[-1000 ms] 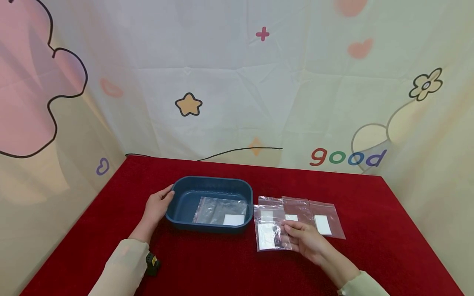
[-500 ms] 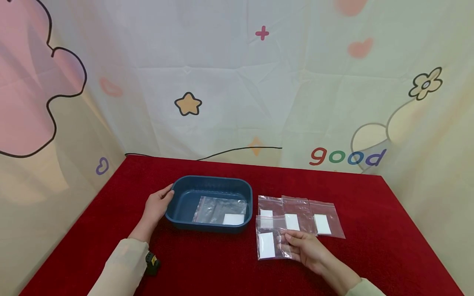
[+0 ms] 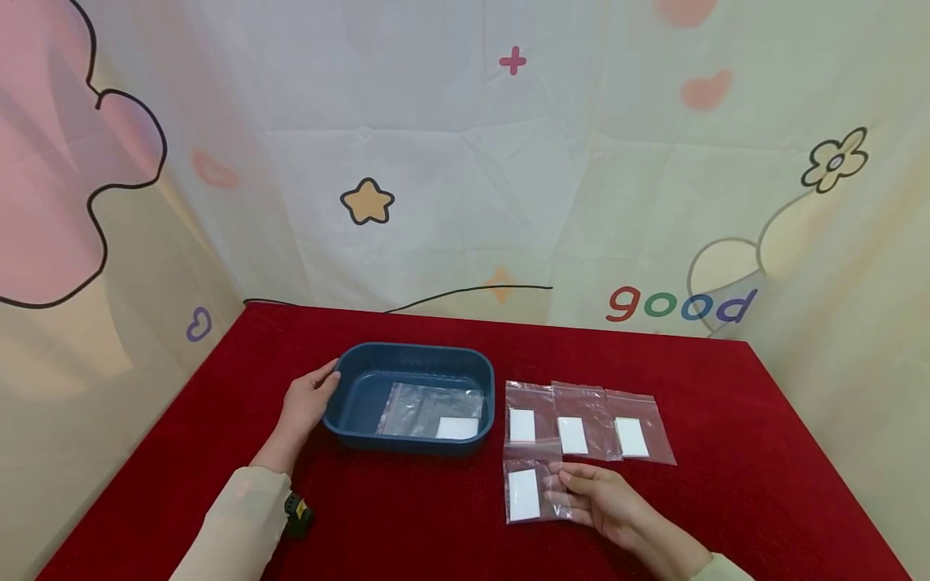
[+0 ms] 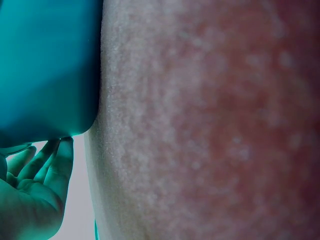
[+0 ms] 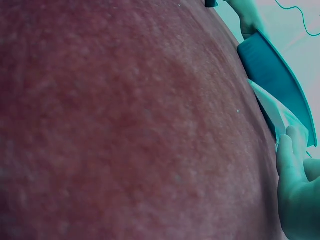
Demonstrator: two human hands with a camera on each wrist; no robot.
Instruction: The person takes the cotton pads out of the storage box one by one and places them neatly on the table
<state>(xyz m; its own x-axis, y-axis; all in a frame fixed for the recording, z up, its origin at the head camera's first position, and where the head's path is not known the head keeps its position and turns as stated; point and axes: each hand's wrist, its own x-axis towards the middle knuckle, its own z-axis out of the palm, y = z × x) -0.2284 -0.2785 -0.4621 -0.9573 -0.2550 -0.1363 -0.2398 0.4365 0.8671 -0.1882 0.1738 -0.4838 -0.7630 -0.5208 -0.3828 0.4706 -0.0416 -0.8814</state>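
Note:
My left hand (image 3: 307,403) touches the left end of a dark blue plastic tub (image 3: 407,352), fingertips against its outer wall. In the left wrist view the fairly straight fingers (image 4: 59,172) meet the tub (image 4: 45,75). A clear zip-lock bag (image 3: 445,397) with a white card (image 3: 458,428) lies inside the tub. My right hand (image 3: 606,502) pinches the right edge of another zip-lock bag (image 3: 525,494), thumb in front and fingers showing through the plastic behind. This bag also has a white card in it, and its top overlaps the bag beyond.
Three more zip-lock bags with white cards, a left one (image 3: 529,395), a middle one (image 3: 584,403) and a right one (image 3: 643,410), lie in a row right of the tub. The red cloth-covered table (image 3: 407,516) ends at a printed curtain (image 3: 450,161).
My right hand has brought its zip-lock bag toward me, from beside the tub to below the left bag of the row, uncovering that bag's card. The left hand and tub have stayed put.

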